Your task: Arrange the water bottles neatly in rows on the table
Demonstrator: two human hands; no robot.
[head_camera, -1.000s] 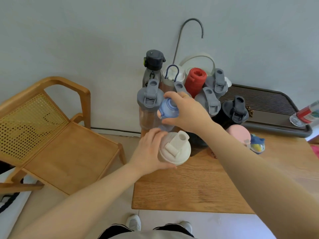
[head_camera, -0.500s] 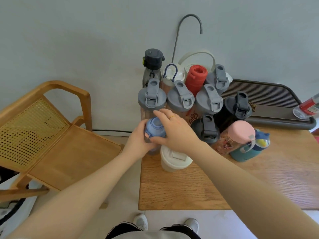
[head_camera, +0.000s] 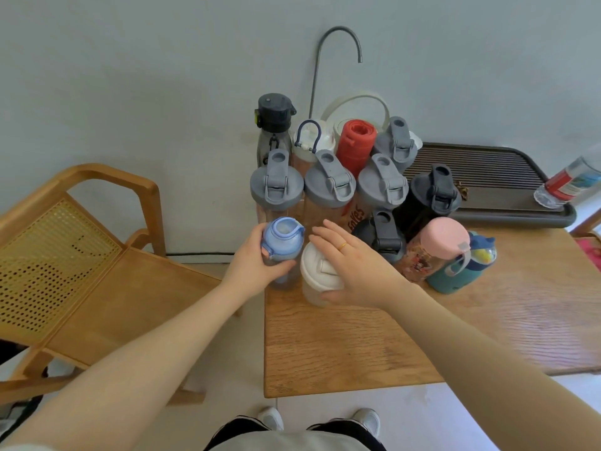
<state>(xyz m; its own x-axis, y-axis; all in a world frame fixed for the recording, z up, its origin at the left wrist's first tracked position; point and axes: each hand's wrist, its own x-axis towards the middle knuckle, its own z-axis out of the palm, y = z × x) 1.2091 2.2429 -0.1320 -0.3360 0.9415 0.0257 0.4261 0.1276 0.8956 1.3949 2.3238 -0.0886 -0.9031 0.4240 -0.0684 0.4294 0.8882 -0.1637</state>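
Note:
Several water bottles stand crowded at the back left of the wooden table (head_camera: 357,346). My left hand (head_camera: 252,266) grips a blue-lidded clear bottle (head_camera: 282,238) at the table's left edge. Beside it stands a white bottle (head_camera: 317,276); my right hand (head_camera: 354,268) lies over its lid with fingers spread, thumb against its side. Behind are three grey-lidded bottles (head_camera: 328,185) in a row, a black-lidded bottle (head_camera: 434,193), a dark-lidded one (head_camera: 383,234), a red bottle (head_camera: 356,143) and a tall smoky bottle (head_camera: 273,125). A pink-lidded bottle (head_camera: 445,236) and a teal bottle (head_camera: 468,268) lean at the right.
A dark slatted tray (head_camera: 481,177) sits at the back right with a clear plastic bottle (head_camera: 569,180) lying on its corner. A wooden cane chair (head_camera: 81,262) stands left of the table. A curved metal spout (head_camera: 338,37) rises by the wall.
The blue-lidded bottle passed from my right hand to my left and came down at the table's left edge. My right hand let go and moved onto the white bottle.

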